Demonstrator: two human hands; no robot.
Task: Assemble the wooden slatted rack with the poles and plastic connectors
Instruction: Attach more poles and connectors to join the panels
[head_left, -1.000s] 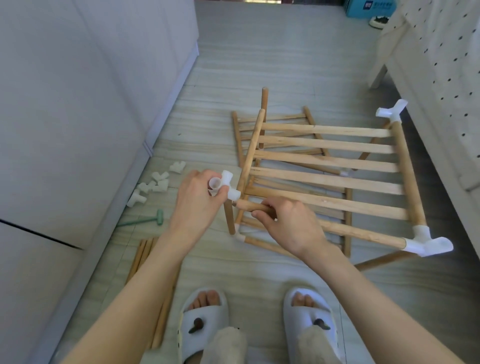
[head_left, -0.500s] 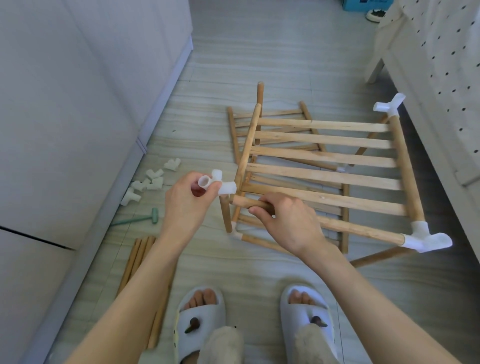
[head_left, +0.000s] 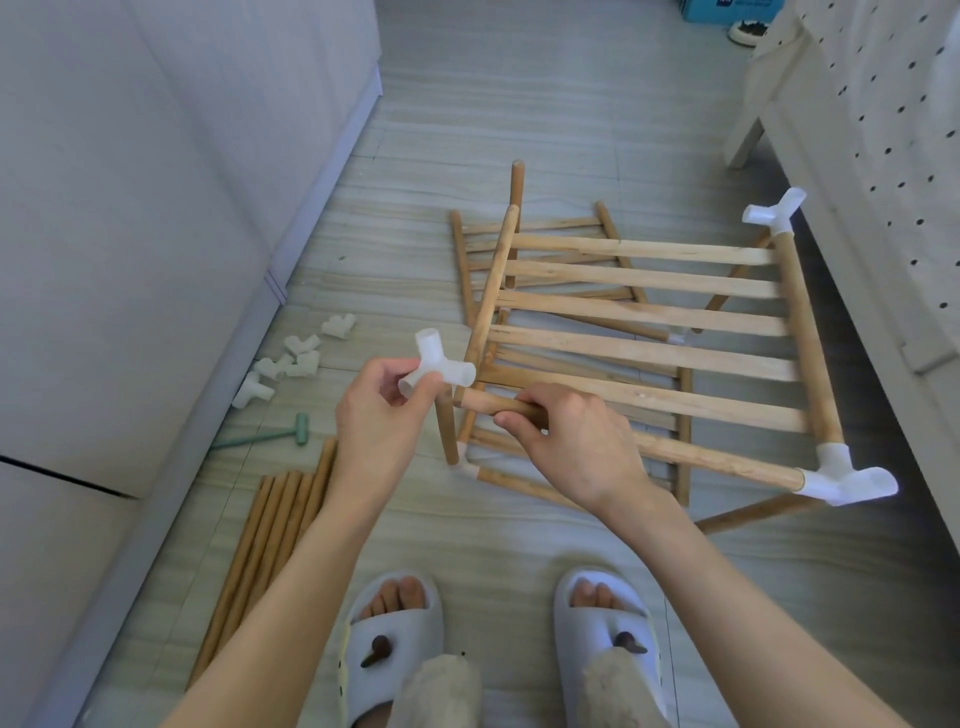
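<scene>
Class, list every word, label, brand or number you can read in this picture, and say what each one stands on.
Blue box at the top edge: white print shows, cut off by the frame and too blurred to read.
No legible text anywhere else.

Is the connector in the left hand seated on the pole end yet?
Apart. The head view shows the connector just above the pole end, not seated.

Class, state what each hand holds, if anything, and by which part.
The left hand pinches a white plastic connector by its lower-left socket. The right hand grips the rack's near pole close to its bare left end.
</scene>
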